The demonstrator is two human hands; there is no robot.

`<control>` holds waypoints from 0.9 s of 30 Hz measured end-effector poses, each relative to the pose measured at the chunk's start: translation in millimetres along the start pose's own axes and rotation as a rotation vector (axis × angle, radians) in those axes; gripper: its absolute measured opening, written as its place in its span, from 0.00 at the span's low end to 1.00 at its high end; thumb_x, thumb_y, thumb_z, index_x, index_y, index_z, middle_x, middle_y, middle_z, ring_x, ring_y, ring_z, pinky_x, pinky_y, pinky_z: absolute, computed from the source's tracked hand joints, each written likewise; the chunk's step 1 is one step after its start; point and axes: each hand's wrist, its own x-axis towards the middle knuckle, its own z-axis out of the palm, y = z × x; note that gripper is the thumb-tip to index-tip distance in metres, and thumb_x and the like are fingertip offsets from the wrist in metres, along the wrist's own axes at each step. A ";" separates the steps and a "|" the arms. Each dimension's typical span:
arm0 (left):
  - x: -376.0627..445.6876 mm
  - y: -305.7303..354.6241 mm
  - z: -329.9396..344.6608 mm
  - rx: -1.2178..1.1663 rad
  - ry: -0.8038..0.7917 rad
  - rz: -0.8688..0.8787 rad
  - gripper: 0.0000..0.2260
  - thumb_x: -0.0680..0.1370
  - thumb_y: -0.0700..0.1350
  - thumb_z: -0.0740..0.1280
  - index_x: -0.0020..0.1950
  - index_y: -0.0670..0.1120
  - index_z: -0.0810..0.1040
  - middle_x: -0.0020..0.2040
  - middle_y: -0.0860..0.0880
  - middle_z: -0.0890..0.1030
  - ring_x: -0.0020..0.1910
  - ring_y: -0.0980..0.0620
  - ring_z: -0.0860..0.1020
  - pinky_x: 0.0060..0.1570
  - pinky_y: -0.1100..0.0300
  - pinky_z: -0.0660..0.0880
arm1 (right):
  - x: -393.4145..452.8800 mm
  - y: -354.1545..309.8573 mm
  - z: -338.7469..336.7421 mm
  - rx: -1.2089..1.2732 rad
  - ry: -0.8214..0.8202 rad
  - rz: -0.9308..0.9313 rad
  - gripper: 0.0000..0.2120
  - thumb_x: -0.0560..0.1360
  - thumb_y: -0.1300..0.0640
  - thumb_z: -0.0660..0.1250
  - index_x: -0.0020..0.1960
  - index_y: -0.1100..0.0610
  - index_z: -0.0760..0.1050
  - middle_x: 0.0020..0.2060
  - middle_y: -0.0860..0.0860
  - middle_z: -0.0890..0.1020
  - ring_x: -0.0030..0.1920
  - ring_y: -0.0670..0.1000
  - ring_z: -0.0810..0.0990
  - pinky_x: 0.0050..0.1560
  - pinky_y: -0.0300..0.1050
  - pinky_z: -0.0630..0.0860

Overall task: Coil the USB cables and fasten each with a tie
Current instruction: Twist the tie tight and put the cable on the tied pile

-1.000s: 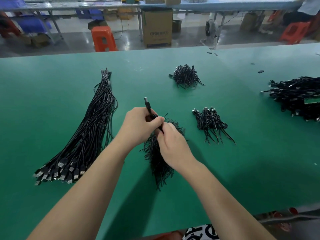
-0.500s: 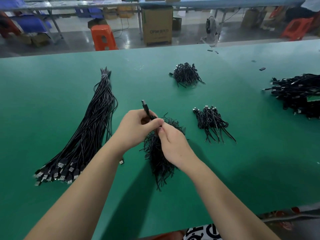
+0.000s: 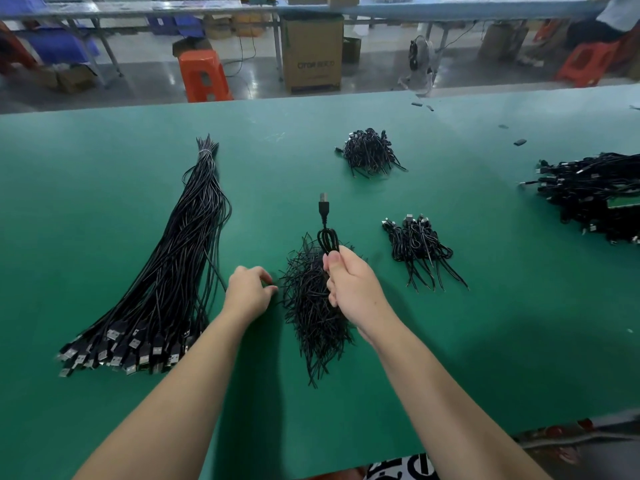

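**Hands part: coil stays in the right, left drops to the tie pile**

Half a second ago both hands met over one coiled cable; now they have separated, the left hand (image 3: 250, 289) having dropped to the green table (image 3: 104, 202) at the left edge of the pile of ties (image 3: 313, 306).

Farthest left lies the long bundle of straight USB cables (image 3: 166, 271), bound near its far tip, its plugs fanned out toward the near edge. Just right of it the left hand has its fingers curled, thumb and fingertips drawn together at the pile's edge; whether they already pinch a tie cannot be told. The black ties sprawl between the two hands. Above the pile the right hand (image 3: 349, 289) grips the coiled cable (image 3: 327, 237), thumb pressed over the folded loops, the USB plug (image 3: 323, 204) sticking up past the fingers. Right of that sits a small heap of finished coils (image 3: 419, 247), another heap (image 3: 369, 152) lies farther back, and a big heap of cables (image 3: 595, 195) fills the far right.
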 end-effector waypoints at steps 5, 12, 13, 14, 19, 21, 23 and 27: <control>5.0 0.2 3.8 0.062 0.020 -0.020 0.04 0.79 0.51 0.69 0.47 0.51 0.80 0.58 0.45 0.73 0.54 0.44 0.74 0.59 0.45 0.76 | -0.2 3.4 -1.4 -0.036 -0.027 0.004 0.16 0.83 0.45 0.53 0.39 0.45 0.69 0.26 0.39 0.68 0.34 0.48 0.65 0.42 0.52 0.67; -1.1 1.7 -8.8 0.136 -0.068 0.028 0.04 0.82 0.44 0.65 0.50 0.45 0.78 0.47 0.47 0.80 0.45 0.48 0.78 0.49 0.52 0.77 | -0.9 5.3 -0.7 -0.068 -0.025 -0.031 0.16 0.85 0.48 0.53 0.39 0.47 0.68 0.32 0.44 0.69 0.34 0.49 0.67 0.41 0.51 0.68; -4.7 -2.4 -13.3 0.119 -0.073 0.046 0.04 0.81 0.43 0.67 0.49 0.44 0.79 0.46 0.47 0.81 0.44 0.49 0.78 0.48 0.54 0.77 | -0.8 5.6 -1.0 -0.068 -0.030 -0.029 0.16 0.85 0.48 0.53 0.40 0.49 0.69 0.33 0.44 0.70 0.35 0.48 0.68 0.41 0.50 0.69; -8.7 -7.2 -18.1 0.093 -0.069 0.057 0.03 0.80 0.43 0.68 0.49 0.45 0.80 0.46 0.48 0.82 0.45 0.49 0.78 0.48 0.56 0.76 | -0.5 5.8 -1.2 -0.067 -0.038 -0.026 0.16 0.85 0.48 0.53 0.41 0.50 0.69 0.33 0.43 0.71 0.34 0.46 0.68 0.41 0.48 0.68; -30.0 -27.9 -37.2 -0.076 0.003 0.042 0.05 0.79 0.42 0.70 0.53 0.45 0.84 0.48 0.51 0.83 0.48 0.52 0.79 0.53 0.58 0.75 | -4.6 1.3 2.2 -0.149 -0.104 -0.068 0.16 0.85 0.45 0.53 0.47 0.53 0.72 0.34 0.43 0.74 0.29 0.40 0.71 0.38 0.41 0.66; -37.8 -25.8 -44.6 -0.148 0.080 0.020 0.05 0.79 0.42 0.69 0.51 0.47 0.85 0.46 0.52 0.83 0.46 0.54 0.79 0.50 0.58 0.76 | -9.1 -1.9 7.7 -0.214 -0.137 -0.112 0.18 0.85 0.44 0.52 0.54 0.55 0.74 0.47 0.50 0.81 0.44 0.44 0.78 0.51 0.43 0.72; -49.6 -16.7 -51.1 -0.249 0.175 0.033 0.05 0.79 0.43 0.69 0.47 0.52 0.83 0.45 0.53 0.84 0.42 0.59 0.79 0.43 0.60 0.75 | -14.9 -2.9 15.0 -0.254 -0.168 -0.166 0.18 0.84 0.43 0.51 0.50 0.53 0.72 0.52 0.54 0.81 0.55 0.52 0.78 0.60 0.48 0.73; -85.3 10.5 -57.5 -0.447 0.257 0.218 0.09 0.77 0.44 0.71 0.40 0.58 0.81 0.35 0.59 0.80 0.32 0.62 0.76 0.35 0.62 0.74 | -22.4 -5.7 29.4 -0.259 -0.239 -0.210 0.17 0.83 0.43 0.51 0.50 0.53 0.71 0.46 0.58 0.80 0.48 0.55 0.79 0.54 0.55 0.75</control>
